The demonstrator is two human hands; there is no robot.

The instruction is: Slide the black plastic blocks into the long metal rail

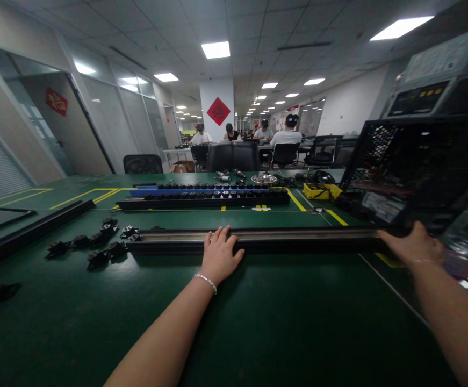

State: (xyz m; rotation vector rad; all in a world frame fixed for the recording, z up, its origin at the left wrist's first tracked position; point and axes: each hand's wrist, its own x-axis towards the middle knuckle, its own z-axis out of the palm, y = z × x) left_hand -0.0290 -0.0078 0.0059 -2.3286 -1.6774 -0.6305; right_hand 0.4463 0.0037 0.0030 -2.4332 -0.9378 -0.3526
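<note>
A long black rail (298,244) with a pale metal channel along its top lies crosswise on the green table. My left hand (222,258), a beaded bracelet at its wrist, rests on the rail's middle with fingers spread over the top. At the rail's right end my right hand (417,246) grips it, thumb along the top; its other fingers are partly hidden. Small black clip-like parts sit at the rail's left end, and several more black parts (99,258) are scattered on the table to the left.
Behind lies another black rail (201,203) set with small parts, beside a blue strip (145,191). A metal dish (263,179) and yellow box (321,191) stand farther back. An open computer case (411,166) rises at right. Another long bar (36,231) lies left. People sit beyond.
</note>
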